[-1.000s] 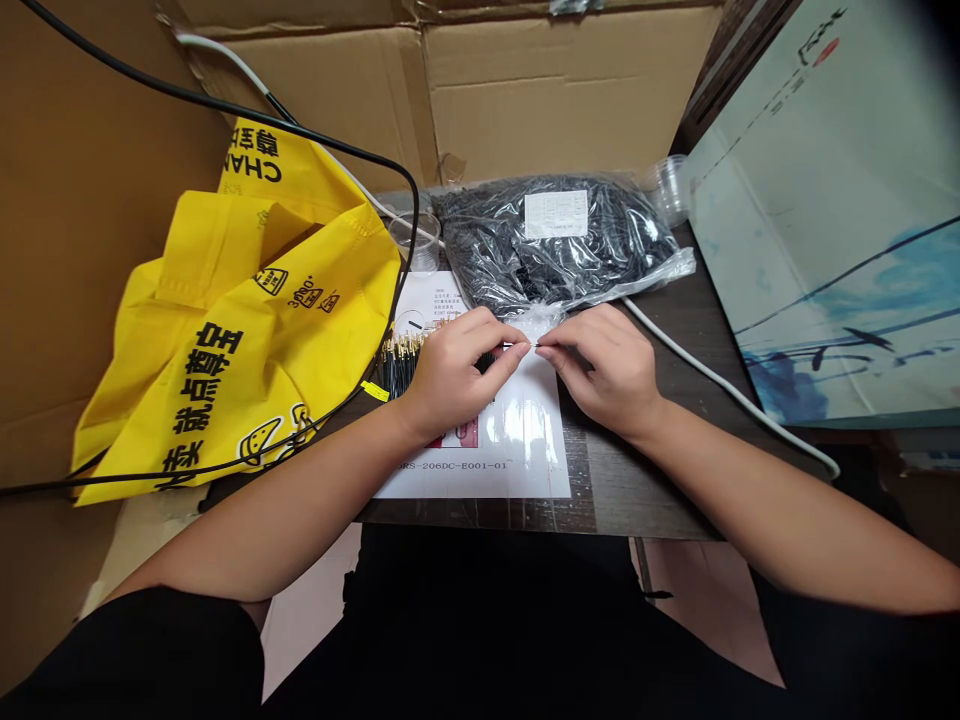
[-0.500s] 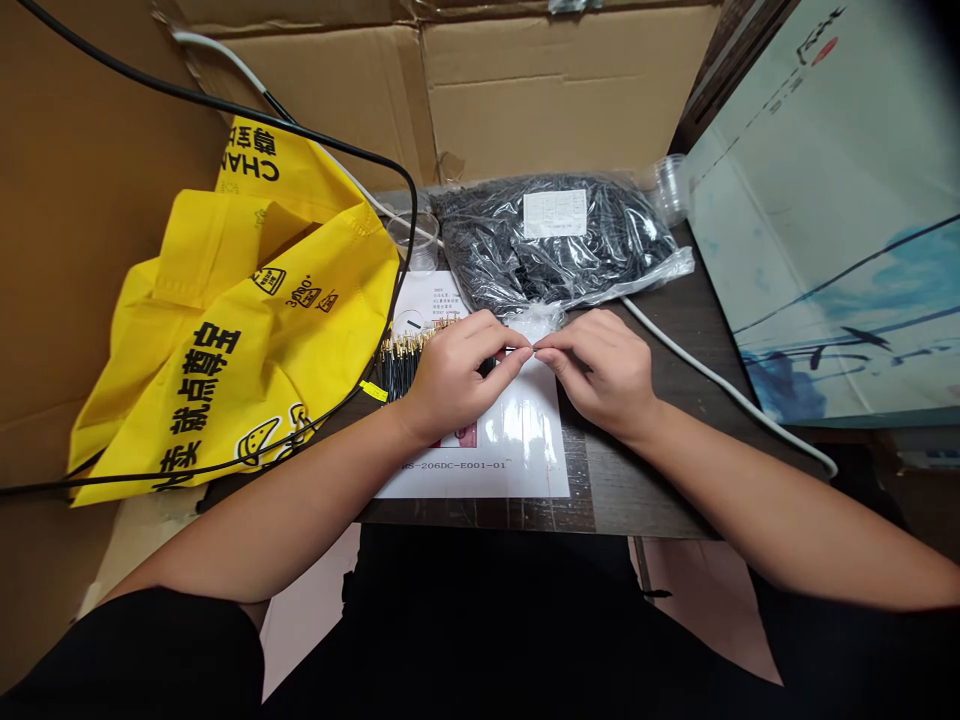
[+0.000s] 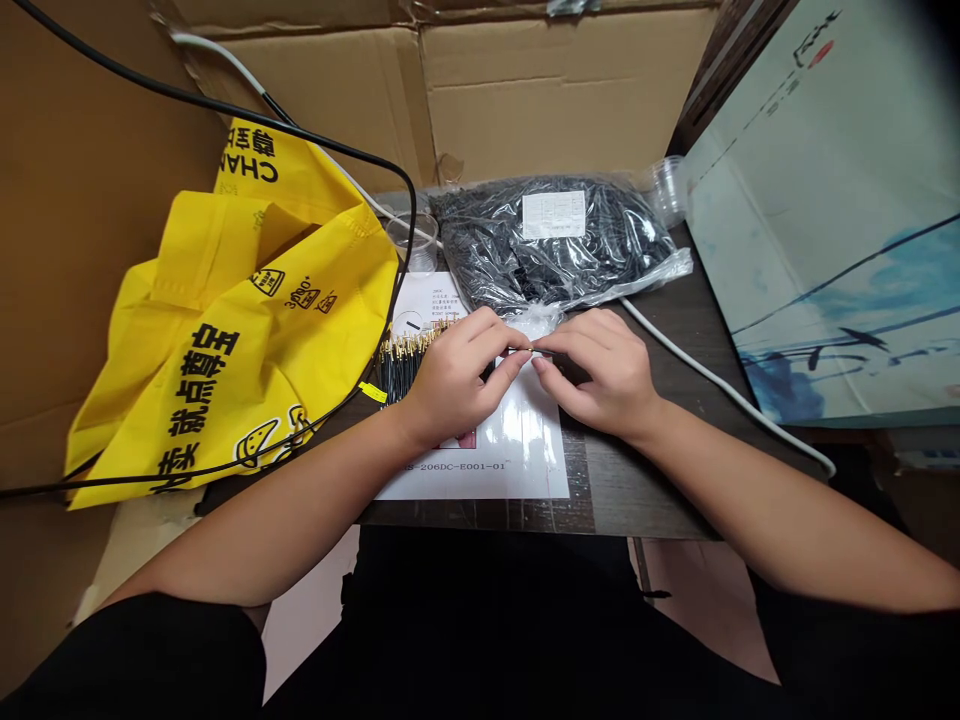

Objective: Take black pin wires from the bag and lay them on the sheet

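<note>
"One thumb and one finger of the left hand (image 3: 457, 378) are pinching a thin black-and-gold piece (image 3: 531, 350) above the white paper (image 3: 529, 478)."

"What is the right hand (image 3: 609, 372) doing?"

"It is hovering at the other end, but I can't tell if those fingers are gripping. That bit is too tiny."

"Why just fingertips?"

"Something so skinny is probably needing a small pinch. More gold-tipped black pieces (image 3: 397, 372) are lying beside the left hand."

"And around?"

"One clear bag (image 3: 480, 240) is sitting on the dark table (image 3: 637, 505), and cardboard (image 3: 570, 105) is standing behind."
</note>
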A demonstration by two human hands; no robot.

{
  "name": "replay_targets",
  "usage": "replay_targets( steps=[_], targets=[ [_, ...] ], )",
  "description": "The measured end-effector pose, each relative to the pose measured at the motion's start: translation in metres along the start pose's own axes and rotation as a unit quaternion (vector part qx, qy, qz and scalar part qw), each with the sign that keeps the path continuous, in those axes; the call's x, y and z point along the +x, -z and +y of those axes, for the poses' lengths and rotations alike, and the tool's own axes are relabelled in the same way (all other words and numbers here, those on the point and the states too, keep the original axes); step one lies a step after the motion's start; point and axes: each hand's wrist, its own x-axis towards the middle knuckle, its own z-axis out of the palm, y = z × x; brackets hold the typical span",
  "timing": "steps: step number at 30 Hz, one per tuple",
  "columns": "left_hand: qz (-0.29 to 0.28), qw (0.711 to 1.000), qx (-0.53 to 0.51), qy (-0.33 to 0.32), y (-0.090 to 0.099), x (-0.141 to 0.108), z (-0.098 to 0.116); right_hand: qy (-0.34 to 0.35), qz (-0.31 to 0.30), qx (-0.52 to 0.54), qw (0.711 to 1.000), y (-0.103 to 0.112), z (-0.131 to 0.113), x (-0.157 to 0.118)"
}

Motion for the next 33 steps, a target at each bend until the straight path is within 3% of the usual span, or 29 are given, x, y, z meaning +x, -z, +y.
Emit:
replay_targets(
  steps=[8,23,33],
  targets=[
    [0.005,1.000,-0.011,0.018,0.0004,-0.0003,-0.0017,-0.001,-0.024,-0.006,1.000,0.0002,0.0009,-0.0003],
    [0.012,1.000,-0.003,0.005,0.0001,0.0003,-0.0030,-0.018,0.004,0.003,1.000,-0.0013,-0.0008,0.0010],
    [0.022,1.000,0.013,-0.018,-0.0006,-0.0016,-0.0013,-0.040,0.016,0.091,0.995,-0.0020,-0.0062,0.0016]
  ],
)
